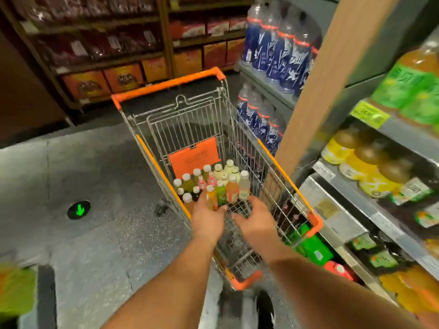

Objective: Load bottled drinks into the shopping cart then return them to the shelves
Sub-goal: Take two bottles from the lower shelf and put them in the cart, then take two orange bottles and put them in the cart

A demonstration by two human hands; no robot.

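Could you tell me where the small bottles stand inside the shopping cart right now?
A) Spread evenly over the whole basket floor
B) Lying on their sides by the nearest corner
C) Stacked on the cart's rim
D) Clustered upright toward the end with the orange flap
D: the small bottles stand upright, bunched before the orange flap, leaving the shopping cart floor nearer the person bare.

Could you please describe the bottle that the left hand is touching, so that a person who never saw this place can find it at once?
Look into the orange-rimmed shopping cart, where small bottles stand packed together at the end near the orange flap. In the row nearest the hands, take the bottle at the left hand. Unlike the green one beside it, it has an orange and yellow label.
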